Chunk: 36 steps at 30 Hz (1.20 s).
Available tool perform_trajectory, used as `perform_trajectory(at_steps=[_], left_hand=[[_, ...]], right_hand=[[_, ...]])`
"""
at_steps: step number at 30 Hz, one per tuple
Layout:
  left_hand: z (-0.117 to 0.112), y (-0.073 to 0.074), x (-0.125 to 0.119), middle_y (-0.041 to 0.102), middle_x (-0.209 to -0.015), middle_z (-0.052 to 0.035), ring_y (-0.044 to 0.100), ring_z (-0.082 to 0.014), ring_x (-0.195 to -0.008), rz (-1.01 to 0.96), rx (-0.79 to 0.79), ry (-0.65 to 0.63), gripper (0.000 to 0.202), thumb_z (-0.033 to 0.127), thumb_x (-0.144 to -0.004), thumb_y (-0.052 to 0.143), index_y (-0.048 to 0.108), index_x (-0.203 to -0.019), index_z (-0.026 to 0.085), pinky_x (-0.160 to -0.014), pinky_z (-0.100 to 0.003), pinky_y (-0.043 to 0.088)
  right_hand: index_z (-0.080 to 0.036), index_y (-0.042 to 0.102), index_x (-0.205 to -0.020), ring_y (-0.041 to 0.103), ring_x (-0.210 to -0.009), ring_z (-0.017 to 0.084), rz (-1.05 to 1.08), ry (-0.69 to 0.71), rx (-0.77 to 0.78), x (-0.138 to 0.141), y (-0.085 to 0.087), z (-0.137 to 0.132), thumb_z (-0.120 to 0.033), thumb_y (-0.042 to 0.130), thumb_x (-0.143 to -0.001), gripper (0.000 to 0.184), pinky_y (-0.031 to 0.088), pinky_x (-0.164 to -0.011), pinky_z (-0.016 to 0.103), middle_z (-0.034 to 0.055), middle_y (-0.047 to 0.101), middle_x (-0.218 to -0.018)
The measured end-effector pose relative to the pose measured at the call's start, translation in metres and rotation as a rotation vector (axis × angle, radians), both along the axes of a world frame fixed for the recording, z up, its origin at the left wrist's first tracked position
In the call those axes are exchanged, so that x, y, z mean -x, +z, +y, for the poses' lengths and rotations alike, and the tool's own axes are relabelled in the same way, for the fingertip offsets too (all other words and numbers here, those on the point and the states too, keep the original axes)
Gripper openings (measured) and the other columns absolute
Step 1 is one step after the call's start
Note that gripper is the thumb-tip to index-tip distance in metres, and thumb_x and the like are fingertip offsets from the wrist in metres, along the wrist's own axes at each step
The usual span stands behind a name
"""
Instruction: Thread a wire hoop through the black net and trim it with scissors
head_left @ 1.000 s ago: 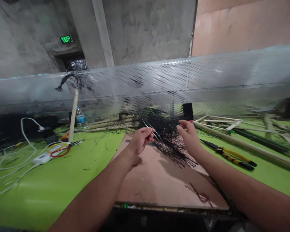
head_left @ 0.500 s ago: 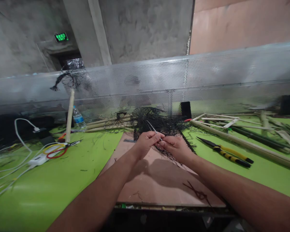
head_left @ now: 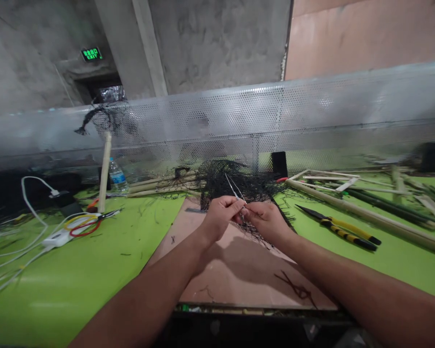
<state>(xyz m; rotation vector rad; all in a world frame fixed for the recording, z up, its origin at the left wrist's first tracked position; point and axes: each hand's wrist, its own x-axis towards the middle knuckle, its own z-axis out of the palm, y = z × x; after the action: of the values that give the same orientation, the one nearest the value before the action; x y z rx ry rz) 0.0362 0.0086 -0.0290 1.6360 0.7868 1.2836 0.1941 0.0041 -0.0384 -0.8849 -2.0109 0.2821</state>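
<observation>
Hands and tweezers above a work board. The tweezers [head_left: 235,187] lie between the two hands, nearer the left, their slim metal arms projecting up and away from the person, in front of the black fibres [head_left: 215,181]. The left hand [head_left: 221,212] is closed, thumb and fingers pinched on the tweezers near their lower end. The right hand [head_left: 266,217] meets it from the other side, fingers curled and drawn together, the fingertips of both hands at or nearly at contact; whether the right holds a fine strand or touches the tweezers cannot be told.

The fibres spread behind the hands, with some strands showing below the right hand. Both hands are above the far part of the board [head_left: 217,285]. A grey strip [head_left: 195,210] lies on the board left of the left hand; a dark reddish bundle of strands [head_left: 295,288] lies at its near right. The pliers [head_left: 339,229], yellow and black, rest on the green table [head_left: 94,270], right of the right hand, well apart from it.
</observation>
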Motion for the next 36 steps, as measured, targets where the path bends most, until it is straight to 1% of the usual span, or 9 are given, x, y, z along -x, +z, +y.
perform_trajectory(at_steps=[3, 7, 9, 16, 22, 28, 31, 34, 36], left_hand=[[-0.002, 0.002, 0.001, 0.055, -0.055, 0.0002, 0.050, -0.0080, -0.049, -0.028, 0.000, -0.013, 0.028, 0.039, -0.077, 0.064, 0.063, -0.067, 0.013, -0.050, -0.020, 0.039], [0.000, 0.002, 0.005, 0.054, -0.054, 0.0007, 0.051, -0.0087, -0.051, -0.078, 0.037, -0.147, 0.027, 0.039, -0.077, 0.064, 0.066, -0.075, 0.013, -0.053, -0.021, 0.041], [0.001, 0.001, 0.006, 0.053, -0.052, 0.0009, 0.051, -0.0089, -0.049, -0.090, 0.049, -0.179, 0.027, 0.039, -0.077, 0.064, 0.066, -0.077, 0.013, -0.053, -0.022, 0.042], [0.000, -0.004, -0.003, 0.059, -0.059, -0.0005, 0.051, -0.0077, -0.045, -0.135, -0.001, -0.001, 0.027, 0.039, -0.076, 0.065, 0.063, -0.070, 0.013, -0.046, -0.021, 0.039], [-0.001, -0.003, -0.001, 0.058, -0.056, 0.0011, 0.051, -0.0078, -0.043, -0.161, 0.051, -0.121, 0.026, 0.039, -0.075, 0.065, 0.065, -0.077, 0.014, -0.046, -0.021, 0.039], [-0.002, -0.002, -0.005, 0.055, -0.052, 0.0011, 0.049, -0.0079, -0.042, -0.159, -0.020, 0.027, 0.029, 0.038, -0.074, 0.066, 0.060, -0.062, 0.013, -0.044, -0.021, 0.036], [-0.005, 0.000, -0.003, 0.054, -0.052, 0.0011, 0.048, -0.0072, -0.043, -0.153, -0.033, 0.003, 0.027, 0.038, -0.075, 0.066, 0.061, -0.064, 0.013, -0.045, -0.021, 0.035], [-0.006, 0.003, 0.000, 0.052, -0.051, 0.0021, 0.044, -0.0057, -0.042, -0.177, 0.010, -0.100, 0.024, 0.037, -0.077, 0.065, 0.065, -0.072, 0.013, -0.045, -0.020, 0.033], [-0.005, 0.003, 0.001, 0.052, -0.051, 0.0023, 0.043, -0.0057, -0.042, -0.197, 0.047, -0.168, 0.023, 0.036, -0.076, 0.065, 0.066, -0.074, 0.013, -0.045, -0.020, 0.034]], right_hand=[[-0.016, 0.062, -0.062, 0.044, -0.053, 0.011, 0.023, 0.023, 0.022, 0.000, 0.000, 0.000, -0.035, 0.049, -0.088, 0.035, 0.029, -0.051, 0.022, -0.0011, 0.050, -0.054], [-0.017, 0.066, -0.072, 0.051, -0.060, 0.012, 0.056, 0.163, 0.088, -0.002, -0.002, 0.002, -0.037, 0.047, -0.090, 0.033, 0.035, -0.055, 0.022, 0.0009, 0.058, -0.062], [-0.017, 0.066, -0.071, 0.049, -0.058, 0.012, 0.037, 0.160, 0.065, -0.003, -0.001, 0.002, -0.037, 0.047, -0.090, 0.033, 0.034, -0.054, 0.023, 0.0009, 0.056, -0.061], [-0.017, 0.060, -0.061, 0.045, -0.056, 0.011, -0.076, -0.020, -0.108, -0.001, 0.004, -0.002, -0.032, 0.045, -0.090, 0.036, 0.030, -0.056, 0.024, -0.0003, 0.049, -0.056], [-0.017, 0.063, -0.065, 0.042, -0.053, 0.011, -0.041, 0.092, -0.022, -0.004, 0.001, 0.000, -0.035, 0.045, -0.091, 0.036, 0.028, -0.051, 0.023, -0.0013, 0.048, -0.055], [-0.018, 0.056, -0.060, 0.044, -0.057, 0.012, -0.115, -0.075, -0.210, 0.000, 0.001, -0.001, -0.034, 0.043, -0.091, 0.037, 0.029, -0.057, 0.026, 0.0004, 0.048, -0.057], [-0.018, 0.061, -0.066, 0.046, -0.058, 0.012, -0.058, 0.040, -0.106, 0.000, 0.001, -0.001, -0.034, 0.044, -0.091, 0.034, 0.031, -0.056, 0.024, 0.0004, 0.051, -0.059], [-0.017, 0.062, -0.068, 0.048, -0.057, 0.011, 0.042, 0.197, 0.057, -0.003, 0.001, 0.000, -0.037, 0.047, -0.090, 0.033, 0.032, -0.053, 0.023, 0.0000, 0.053, -0.059], [-0.017, 0.059, -0.064, 0.047, -0.055, 0.011, 0.051, 0.211, 0.074, -0.004, 0.002, 0.001, -0.038, 0.048, -0.090, 0.035, 0.032, -0.052, 0.023, -0.0003, 0.052, -0.057]])
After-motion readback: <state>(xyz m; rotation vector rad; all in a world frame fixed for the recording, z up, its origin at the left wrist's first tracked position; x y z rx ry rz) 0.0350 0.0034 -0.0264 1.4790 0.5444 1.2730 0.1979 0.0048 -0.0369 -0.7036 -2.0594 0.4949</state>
